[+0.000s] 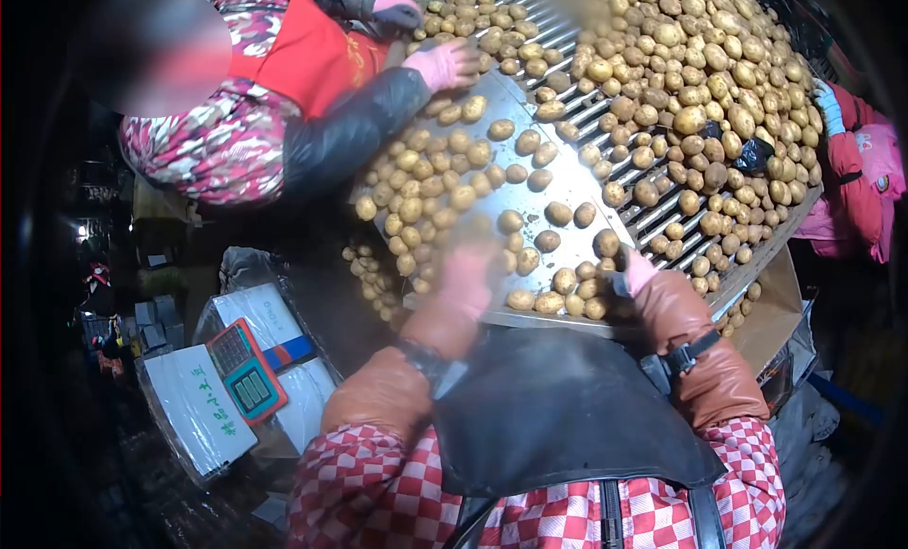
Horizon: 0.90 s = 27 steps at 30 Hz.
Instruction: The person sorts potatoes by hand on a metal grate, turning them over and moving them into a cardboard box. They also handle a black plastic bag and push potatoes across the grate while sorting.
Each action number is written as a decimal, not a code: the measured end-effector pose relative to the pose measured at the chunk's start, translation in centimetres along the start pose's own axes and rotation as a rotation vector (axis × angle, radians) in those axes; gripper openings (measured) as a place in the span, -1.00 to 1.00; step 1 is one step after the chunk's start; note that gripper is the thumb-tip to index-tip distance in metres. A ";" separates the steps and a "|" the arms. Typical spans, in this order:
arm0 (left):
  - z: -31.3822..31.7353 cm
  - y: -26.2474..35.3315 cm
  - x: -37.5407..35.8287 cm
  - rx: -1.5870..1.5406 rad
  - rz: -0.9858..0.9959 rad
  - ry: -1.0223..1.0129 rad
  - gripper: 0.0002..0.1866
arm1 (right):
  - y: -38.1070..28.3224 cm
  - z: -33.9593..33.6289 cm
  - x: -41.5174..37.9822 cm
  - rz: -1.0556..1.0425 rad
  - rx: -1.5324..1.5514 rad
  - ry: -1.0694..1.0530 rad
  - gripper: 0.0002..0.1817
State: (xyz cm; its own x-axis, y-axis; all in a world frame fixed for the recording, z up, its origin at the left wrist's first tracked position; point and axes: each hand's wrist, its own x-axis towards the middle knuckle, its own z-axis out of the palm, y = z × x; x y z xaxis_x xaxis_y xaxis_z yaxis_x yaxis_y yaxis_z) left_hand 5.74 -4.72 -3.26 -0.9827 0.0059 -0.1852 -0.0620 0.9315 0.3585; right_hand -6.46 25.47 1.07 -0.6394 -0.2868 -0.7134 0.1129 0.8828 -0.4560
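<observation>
Potatoes (pixel 426 185) are scattered over a metal sheet (pixel 558 237), densest on its left side. My left hand (pixel 470 270), in a pink glove, is smeared by motion over the potatoes near the sheet's front; its fingers cannot be made out. My right hand (pixel 634 270), in a pink and dark glove, is at the sheet's front right corner beside a potato (pixel 606 243). Its fingers are mostly hidden, and whether they grip that potato is unclear. Both forearms wear brown sleeves.
Right of the sheet, a large potato heap (pixel 700 86) lies on metal bars (pixel 586 123). A co-worker (pixel 312 67) in red reaches in from the left; another person's red sleeve (pixel 856 156) shows at right. A scale (pixel 248 371) rests on white boxes (pixel 199 407) at lower left.
</observation>
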 end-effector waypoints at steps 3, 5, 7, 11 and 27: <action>-0.7 -0.7 -0.6 0.062 0.212 -0.025 -0.36 | -1.3 1.8 2.3 -0.156 0.257 -0.150 -0.25; -3.0 -1.3 -0.4 0.111 0.180 -0.025 -0.32 | -0.5 2.1 3.4 -0.390 0.369 -0.211 -0.23; -6.7 -0.7 -0.5 0.220 -0.060 -0.105 -0.35 | -1.1 1.1 2.8 -0.157 0.770 -0.278 -0.28; -4.4 -7.0 -0.1 0.271 -0.461 0.016 -0.45 | 1.8 -2.0 2.6 -0.068 0.884 0.062 -0.31; -2.1 -3.9 16.5 0.295 -0.164 0.384 -0.50 | 4.5 1.3 6.5 -0.161 0.729 -0.384 -0.43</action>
State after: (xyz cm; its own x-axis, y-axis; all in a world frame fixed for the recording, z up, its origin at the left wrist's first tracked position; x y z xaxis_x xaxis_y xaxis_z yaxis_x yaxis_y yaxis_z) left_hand -10.56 -8.99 -5.80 -0.9608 -0.2315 0.1524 -0.2234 0.9723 0.0688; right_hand -9.10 27.11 -6.27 -0.4012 -0.6118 -0.6818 0.5899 0.3968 -0.7032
